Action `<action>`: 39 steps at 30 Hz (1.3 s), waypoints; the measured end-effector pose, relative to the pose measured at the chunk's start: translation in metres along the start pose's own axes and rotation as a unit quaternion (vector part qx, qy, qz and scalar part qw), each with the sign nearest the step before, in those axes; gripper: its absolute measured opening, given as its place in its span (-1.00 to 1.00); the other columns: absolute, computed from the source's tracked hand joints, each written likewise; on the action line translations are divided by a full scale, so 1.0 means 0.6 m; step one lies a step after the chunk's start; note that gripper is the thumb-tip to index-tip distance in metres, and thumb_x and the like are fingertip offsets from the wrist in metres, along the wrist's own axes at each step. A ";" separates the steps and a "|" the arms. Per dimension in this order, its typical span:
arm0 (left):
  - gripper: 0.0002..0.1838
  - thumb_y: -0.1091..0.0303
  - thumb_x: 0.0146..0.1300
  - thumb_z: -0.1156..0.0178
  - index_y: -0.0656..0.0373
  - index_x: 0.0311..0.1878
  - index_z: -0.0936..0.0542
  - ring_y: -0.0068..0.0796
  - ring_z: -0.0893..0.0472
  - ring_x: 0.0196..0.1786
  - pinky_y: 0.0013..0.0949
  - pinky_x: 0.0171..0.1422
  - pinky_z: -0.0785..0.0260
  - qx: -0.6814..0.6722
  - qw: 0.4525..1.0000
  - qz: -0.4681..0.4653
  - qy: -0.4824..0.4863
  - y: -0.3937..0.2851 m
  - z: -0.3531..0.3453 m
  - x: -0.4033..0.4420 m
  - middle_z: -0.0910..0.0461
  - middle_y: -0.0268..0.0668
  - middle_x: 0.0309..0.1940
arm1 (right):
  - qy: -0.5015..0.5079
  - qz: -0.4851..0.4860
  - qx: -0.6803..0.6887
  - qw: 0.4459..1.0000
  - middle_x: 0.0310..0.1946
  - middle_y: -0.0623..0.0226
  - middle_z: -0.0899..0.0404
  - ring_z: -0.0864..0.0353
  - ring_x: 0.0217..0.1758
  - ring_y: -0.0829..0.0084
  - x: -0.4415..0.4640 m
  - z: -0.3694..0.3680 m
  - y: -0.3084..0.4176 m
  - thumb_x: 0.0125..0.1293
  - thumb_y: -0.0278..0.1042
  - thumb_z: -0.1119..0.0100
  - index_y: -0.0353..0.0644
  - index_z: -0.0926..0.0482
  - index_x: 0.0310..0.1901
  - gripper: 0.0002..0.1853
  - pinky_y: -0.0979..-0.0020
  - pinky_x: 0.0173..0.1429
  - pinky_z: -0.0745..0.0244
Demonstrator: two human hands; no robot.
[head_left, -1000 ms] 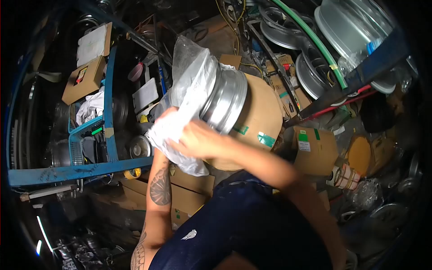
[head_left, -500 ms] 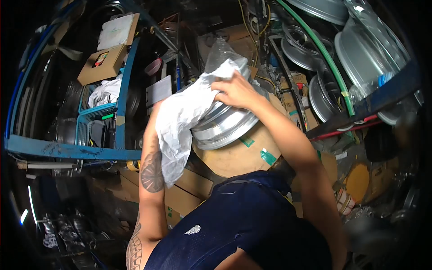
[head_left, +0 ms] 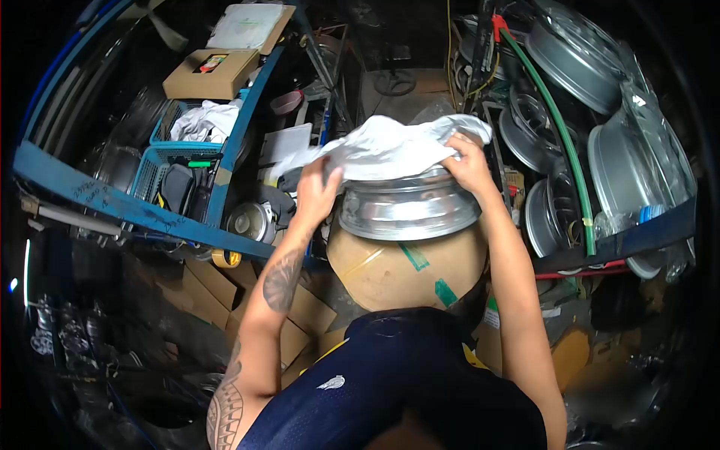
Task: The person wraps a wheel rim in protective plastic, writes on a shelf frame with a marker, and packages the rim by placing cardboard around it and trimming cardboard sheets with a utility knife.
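A silver wheel rim (head_left: 409,208) lies flat on a round cardboard-topped stand (head_left: 375,270) with green tape pieces. White cloth (head_left: 397,150) is spread over the top of the rim and hides its upper face. My left hand (head_left: 319,187) is at the left end of the cloth, by the rim's left edge; its fingers are partly blurred and their grip is unclear. At the right side, my right hand (head_left: 469,161) has its fingers closed on the cloth above the rim's edge.
Blue shelving (head_left: 112,202) with teal baskets (head_left: 176,176) and a cardboard box (head_left: 210,73) stands left. Stacked rims (head_left: 577,60) and a green hose (head_left: 559,127) are at right. Cardboard pieces (head_left: 206,292) lie at lower left.
The rim has gone from tilted to lying flat on the stand. The cloth, bunched before, is now spread across its top, and my hands have moved apart to both sides. The view has shifted.
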State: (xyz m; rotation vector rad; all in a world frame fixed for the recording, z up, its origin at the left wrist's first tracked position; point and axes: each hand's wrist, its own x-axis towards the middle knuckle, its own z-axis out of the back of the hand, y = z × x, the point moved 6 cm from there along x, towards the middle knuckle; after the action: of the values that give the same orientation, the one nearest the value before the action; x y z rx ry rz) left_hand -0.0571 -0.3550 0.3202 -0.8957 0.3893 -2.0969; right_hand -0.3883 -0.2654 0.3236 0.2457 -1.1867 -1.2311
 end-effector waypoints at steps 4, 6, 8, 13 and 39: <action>-0.44 -0.04 0.35 -0.29 0.27 0.17 -0.59 0.08 -0.56 0.23 -0.04 0.37 -0.35 -0.060 0.984 -0.146 0.087 0.005 -0.054 0.066 -0.64 0.01 0.09 | -0.025 0.002 0.027 0.999 -0.36 0.24 -0.54 -0.55 -0.20 0.32 -0.022 0.036 -0.037 0.16 -0.47 -0.39 -0.34 -0.57 -0.31 -0.82 0.36 -0.04 -0.42; -0.50 -0.05 0.32 -0.32 0.26 0.00 -0.66 0.04 -0.63 0.11 -0.08 0.26 -0.42 -0.063 0.981 -0.150 0.106 -0.005 -0.074 0.091 -0.68 -0.04 -0.06 | -0.032 -0.015 0.041 0.999 -0.35 0.28 -0.52 -0.53 -0.20 0.36 -0.035 0.062 -0.064 0.16 -0.48 -0.37 -0.34 -0.55 -0.31 -0.83 0.39 -0.02 -0.40; -0.50 -0.07 0.31 -0.33 0.24 -0.01 -0.67 0.02 -0.63 0.09 -0.10 0.21 -0.45 -0.106 0.975 -0.139 0.136 -0.031 -0.092 0.111 -0.68 -0.04 -0.07 | -0.041 -0.033 0.066 0.996 -0.30 0.32 -0.53 -0.51 -0.15 0.40 -0.053 0.086 -0.107 0.18 -0.46 -0.35 -0.34 -0.57 -0.26 -0.83 0.41 0.06 -0.38; -0.50 -0.19 0.29 -0.33 0.16 -0.29 -0.67 0.01 -0.66 -0.19 -0.09 -0.12 -0.48 -0.047 0.979 -0.149 0.127 -0.126 -0.122 0.153 -0.64 -0.10 -0.37 | -0.081 -0.092 0.025 0.992 -0.10 0.25 -0.62 -0.56 0.07 0.36 -0.101 0.151 -0.185 0.30 -0.22 -0.44 -0.33 -0.62 -0.06 -0.65 0.38 0.23 -0.38; -0.43 -0.26 0.20 -0.37 0.14 -0.48 -0.62 -0.01 -0.65 -0.38 -0.05 -0.30 -0.46 -0.085 0.962 -0.244 0.089 -0.177 -0.126 0.098 -0.60 -0.18 -0.54 | -0.163 -0.276 -0.125 0.939 0.51 -0.11 -0.30 -0.30 0.57 0.04 -0.261 0.164 -0.086 0.50 -0.27 -0.13 -0.31 -0.22 0.54 -0.34 0.25 0.59 -0.16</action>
State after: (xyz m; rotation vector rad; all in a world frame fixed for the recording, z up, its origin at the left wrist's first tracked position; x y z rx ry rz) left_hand -0.1952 -0.3360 0.3518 -0.9786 0.4853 -2.6430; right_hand -0.4760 -0.1158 0.2415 0.1928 -1.2691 -1.9606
